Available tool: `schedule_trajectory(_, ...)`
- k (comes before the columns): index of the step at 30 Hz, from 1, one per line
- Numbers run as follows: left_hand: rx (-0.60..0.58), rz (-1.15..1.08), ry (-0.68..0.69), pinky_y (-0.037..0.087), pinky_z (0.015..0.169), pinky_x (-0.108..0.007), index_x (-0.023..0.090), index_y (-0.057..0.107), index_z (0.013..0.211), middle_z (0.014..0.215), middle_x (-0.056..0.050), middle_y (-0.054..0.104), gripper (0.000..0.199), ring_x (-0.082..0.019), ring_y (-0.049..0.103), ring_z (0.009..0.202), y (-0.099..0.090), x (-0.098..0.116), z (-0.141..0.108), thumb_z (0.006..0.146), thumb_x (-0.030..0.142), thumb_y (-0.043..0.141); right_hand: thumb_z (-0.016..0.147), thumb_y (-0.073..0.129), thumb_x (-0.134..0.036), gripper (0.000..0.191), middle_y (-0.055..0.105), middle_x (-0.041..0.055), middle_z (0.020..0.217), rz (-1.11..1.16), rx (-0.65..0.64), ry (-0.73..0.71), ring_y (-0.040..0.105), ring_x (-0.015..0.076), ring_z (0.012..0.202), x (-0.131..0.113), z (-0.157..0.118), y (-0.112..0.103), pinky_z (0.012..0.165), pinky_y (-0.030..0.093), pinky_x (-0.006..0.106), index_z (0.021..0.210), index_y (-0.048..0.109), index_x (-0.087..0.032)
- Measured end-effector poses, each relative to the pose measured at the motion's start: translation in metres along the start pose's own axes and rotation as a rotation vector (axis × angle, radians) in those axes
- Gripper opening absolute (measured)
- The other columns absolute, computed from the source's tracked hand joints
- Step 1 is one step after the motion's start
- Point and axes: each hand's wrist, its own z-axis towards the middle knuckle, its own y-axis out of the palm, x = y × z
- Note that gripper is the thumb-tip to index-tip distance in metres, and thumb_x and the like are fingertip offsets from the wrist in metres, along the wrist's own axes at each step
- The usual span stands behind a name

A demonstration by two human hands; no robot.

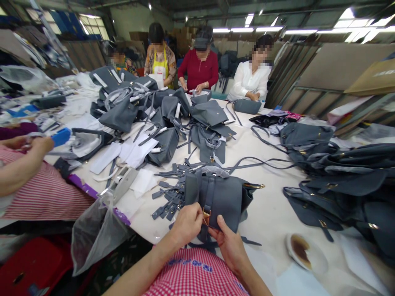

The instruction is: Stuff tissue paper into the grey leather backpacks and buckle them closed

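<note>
In the head view, a red-and-white checked apron (197, 275) lies nearest the camera, with the person's forearms extending over it toward the counter (268, 213). The grey-blue handbag (226, 197) is located on the counter edge directly in front of the apron. Its long axis runs left to right across the person's front, dropping slightly toward the right; the flap (230, 209) faces up toward the camera and its free edge points to the person. The side with gold-coloured trim (254, 186) points right. A strap (210, 193) crosses the flap at about a right angle to the long axis, its buckle (206, 214) end directed at the person. The left hand (187, 222) has its grip closed, fingertips pinching at the left side of the buckle; whether a thin piece is also pinched cannot be told. The right hand (226, 242) grips the handbag at its lower edge, thumb on the flap, fingers near the strap end. Small strap pieces (169, 201) lie just left of the handbag. A stack of bags (342, 185) occupies the right side, with a dish of brown matter (300, 250) nearer the person. A larger pile of bags (123, 113) lies beyond, with co-workers (199, 68) along the far side.
</note>
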Motion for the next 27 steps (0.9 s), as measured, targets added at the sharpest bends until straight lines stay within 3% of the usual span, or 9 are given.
schedule_trajectory(3,-0.046,0.180,0.042,0.043,0.070,-0.026,0.019,0.056,0.080,0.080,-0.005,0.066,0.017,-0.018,0.062,0.075,0.000,-0.005,-0.008,0.085,0.013,0.041,0.067,0.082,-0.036,0.059,0.077,0.0109,0.098,0.034,-0.012,0.003,0.073,0.0295,0.092,-0.005,0.002,0.002,0.083,0.058,0.045,0.119,0.063,-0.014)
schedule_trajectory(6,-0.129,0.381,0.075,0.046,0.076,-0.029,0.020,0.057,0.087,0.088,-0.007,0.068,0.015,-0.021,0.065,0.084,-0.012,-0.038,-0.025,0.084,0.014,0.043,0.067,0.082,-0.034,0.059,0.077,0.0102,0.097,0.047,0.022,-0.006,0.073,0.0287,0.089,-0.010,0.003,-0.001,0.082,0.059,0.043,0.118,0.063,-0.014)
schedule_trajectory(10,-0.110,0.600,-0.234,0.050,0.074,-0.042,0.017,0.064,0.085,0.083,-0.014,0.071,0.027,-0.031,0.068,0.084,-0.046,-0.108,-0.042,0.089,0.019,0.037,0.067,0.082,-0.037,0.056,0.076,0.0121,0.102,0.011,0.000,0.038,0.073,0.0298,0.092,-0.009,-0.003,-0.008,0.083,0.059,0.043,0.114,0.064,-0.012)
schedule_trajectory(13,0.158,0.571,-0.057,0.046,0.092,-0.048,0.018,0.064,0.107,0.113,-0.015,0.068,0.039,-0.031,0.061,0.110,-0.065,-0.129,-0.034,0.081,0.006,0.038,0.068,0.081,-0.042,0.057,0.076,0.0138,0.102,-0.033,-0.037,0.071,0.072,0.0323,0.092,-0.003,-0.009,-0.011,0.083,0.058,0.046,0.113,0.063,-0.011)
schedule_trajectory(15,0.326,0.451,0.135,0.040,0.104,-0.049,0.018,0.055,0.125,0.136,-0.016,0.054,0.045,-0.030,0.049,0.128,-0.070,-0.114,-0.021,0.082,0.013,0.044,0.068,0.080,-0.043,0.057,0.077,0.0144,0.098,-0.055,-0.068,0.100,0.072,0.0333,0.091,0.001,-0.012,-0.012,0.084,0.057,0.048,0.111,0.063,-0.010)
schedule_trajectory(17,0.400,0.322,0.273,0.035,0.109,-0.051,0.016,0.047,0.134,0.144,-0.017,0.045,0.049,-0.030,0.040,0.135,-0.069,-0.082,-0.005,0.087,0.029,0.049,0.068,0.079,-0.044,0.055,0.077,0.0145,0.095,-0.068,-0.089,0.112,0.073,0.0333,0.090,0.004,-0.013,-0.012,0.083,0.057,0.048,0.109,0.064,-0.009)
schedule_trajectory(21,0.368,0.175,0.403,0.028,0.112,-0.056,0.015,0.036,0.142,0.148,-0.017,0.041,0.062,-0.031,0.032,0.139,-0.064,-0.010,0.025,0.086,0.033,0.055,0.067,0.081,-0.043,0.053,0.077,0.0143,0.093,-0.083,-0.065,0.097,0.074,0.0324,0.086,0.004,-0.013,-0.016,0.080,0.058,0.045,0.105,0.063,-0.010)
schedule_trajectory(23,0.396,0.147,0.435,0.027,0.112,-0.057,0.018,0.039,0.140,0.145,-0.015,0.045,0.060,-0.031,0.036,0.137,-0.060,0.013,0.035,0.084,0.028,0.058,0.065,0.082,-0.043,0.052,0.078,0.0136,0.088,-0.091,-0.042,0.100,0.074,0.0326,0.082,0.004,-0.012,-0.019,0.078,0.058,0.045,0.102,0.064,-0.011)
schedule_trajectory(27,0.353,0.125,0.542,0.046,0.097,-0.046,0.020,0.063,0.111,0.112,-0.009,0.066,0.026,-0.024,0.058,0.107,-0.048,0.031,0.047,0.086,0.016,0.054,0.064,0.082,-0.045,0.053,0.078,0.0130,0.085,-0.086,-0.020,0.083,0.074,0.0334,0.082,0.002,-0.012,-0.025,0.076,0.059,0.045,0.101,0.067,-0.011)
